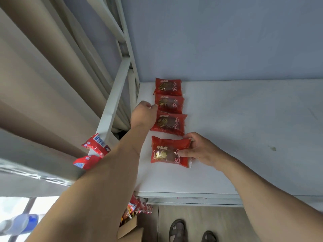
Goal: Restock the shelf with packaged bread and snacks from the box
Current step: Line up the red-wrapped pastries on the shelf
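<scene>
Several red cake packets lie in a column on the white shelf (244,130), running from the back wall toward the front. My right hand (201,151) pinches the right end of the nearest red packet (166,151), which lies flat on the shelf. My left hand (145,113) reaches along the shelf's left side, its curled fingers pinching the left edge of the second packet from the back (172,103). The third packet (170,124) lies just right of my left wrist. The back packet (168,86) sits near the wall.
A white shelf upright (113,105) stands left of my left arm, with red-and-white snack bags (94,151) hanging beside it. Below the shelf edge, an open cardboard box (129,229) with snack packs stands on the wooden floor near my sandalled feet (178,230). Beige curtains hang at left.
</scene>
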